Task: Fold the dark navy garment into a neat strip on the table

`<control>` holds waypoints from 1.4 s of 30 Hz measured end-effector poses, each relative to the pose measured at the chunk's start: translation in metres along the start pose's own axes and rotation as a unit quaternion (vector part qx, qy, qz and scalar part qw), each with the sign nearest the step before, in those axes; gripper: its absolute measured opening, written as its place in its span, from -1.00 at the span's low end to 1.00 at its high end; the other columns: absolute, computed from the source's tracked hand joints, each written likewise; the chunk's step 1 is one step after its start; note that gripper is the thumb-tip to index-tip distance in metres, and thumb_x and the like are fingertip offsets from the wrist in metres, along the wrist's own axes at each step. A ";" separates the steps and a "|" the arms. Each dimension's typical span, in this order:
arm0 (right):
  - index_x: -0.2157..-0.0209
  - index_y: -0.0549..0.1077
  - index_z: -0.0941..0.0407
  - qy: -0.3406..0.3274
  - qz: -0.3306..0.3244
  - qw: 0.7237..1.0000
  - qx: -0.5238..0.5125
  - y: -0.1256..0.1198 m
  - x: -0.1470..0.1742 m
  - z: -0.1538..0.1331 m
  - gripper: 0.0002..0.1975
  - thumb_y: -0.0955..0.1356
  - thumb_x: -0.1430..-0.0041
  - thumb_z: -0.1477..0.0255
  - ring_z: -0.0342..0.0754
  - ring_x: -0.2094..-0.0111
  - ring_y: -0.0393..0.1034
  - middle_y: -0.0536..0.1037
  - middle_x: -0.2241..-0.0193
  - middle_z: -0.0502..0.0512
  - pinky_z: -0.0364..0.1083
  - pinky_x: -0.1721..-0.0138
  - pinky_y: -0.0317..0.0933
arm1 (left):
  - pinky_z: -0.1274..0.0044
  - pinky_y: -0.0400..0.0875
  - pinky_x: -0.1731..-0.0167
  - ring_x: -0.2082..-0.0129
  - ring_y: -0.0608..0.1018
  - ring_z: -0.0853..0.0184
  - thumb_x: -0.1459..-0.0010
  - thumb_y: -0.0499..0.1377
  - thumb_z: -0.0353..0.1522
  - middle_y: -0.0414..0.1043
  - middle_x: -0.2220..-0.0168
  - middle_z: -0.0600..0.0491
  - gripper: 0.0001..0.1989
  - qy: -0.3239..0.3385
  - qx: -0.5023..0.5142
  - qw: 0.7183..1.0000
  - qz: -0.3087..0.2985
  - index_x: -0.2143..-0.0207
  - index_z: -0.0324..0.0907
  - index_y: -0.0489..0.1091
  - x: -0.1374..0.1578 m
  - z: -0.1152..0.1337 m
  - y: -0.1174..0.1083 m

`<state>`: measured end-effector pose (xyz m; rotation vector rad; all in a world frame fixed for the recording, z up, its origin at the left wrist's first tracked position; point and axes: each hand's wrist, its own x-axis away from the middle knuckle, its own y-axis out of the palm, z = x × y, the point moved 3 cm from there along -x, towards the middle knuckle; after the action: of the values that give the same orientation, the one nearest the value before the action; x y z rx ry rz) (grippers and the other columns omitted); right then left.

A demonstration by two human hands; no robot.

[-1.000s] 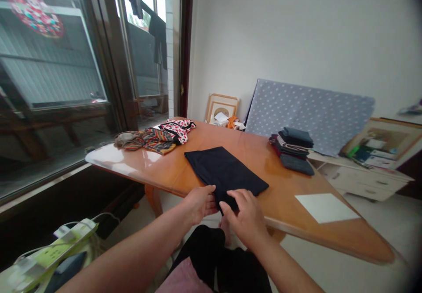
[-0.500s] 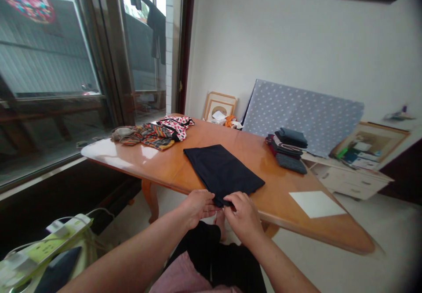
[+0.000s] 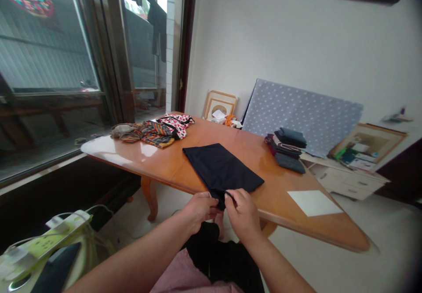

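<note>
A dark navy folded garment (image 3: 227,165) lies flat on the wooden table (image 3: 158,165), its near corner hanging at the front edge. My left hand (image 3: 201,207) pinches that near end from the left. From the right, my right hand (image 3: 240,205) grips the same end between thumb and fingers. Both hands are close together just off the table's edge, with a small piece of the dark cloth bunched between them. The garment's exact kind cannot be made out.
Crumpled patterned clothes (image 3: 154,131) lie at the table's far left. A stack of folded clothes (image 3: 288,150) stands at the right, near a white sheet (image 3: 314,203). A green power strip (image 3: 46,244) with cords sits at lower left.
My fingers have closed in more on the cloth's near end, and the left hand is now curled around it. The rest of the garment stays put.
</note>
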<state>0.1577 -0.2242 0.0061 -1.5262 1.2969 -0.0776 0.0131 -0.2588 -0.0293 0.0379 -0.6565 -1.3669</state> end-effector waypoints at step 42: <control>-0.02 0.48 -0.02 0.079 0.034 0.990 0.110 -0.039 0.038 0.143 -0.62 0.22 -0.28 0.21 0.11 0.03 0.39 0.53 0.06 0.11 0.09 0.00 0.26 | 0.56 0.24 0.45 0.43 0.48 0.35 -0.10 0.11 -0.32 0.48 0.42 0.07 -0.84 0.286 -0.470 0.797 0.250 0.32 -0.17 0.45 -0.038 0.110 -0.124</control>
<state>0.2891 -0.1649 -0.0455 -1.3073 1.4149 -0.2947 -0.1492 -0.2147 -0.0038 -0.4776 0.5469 -0.9497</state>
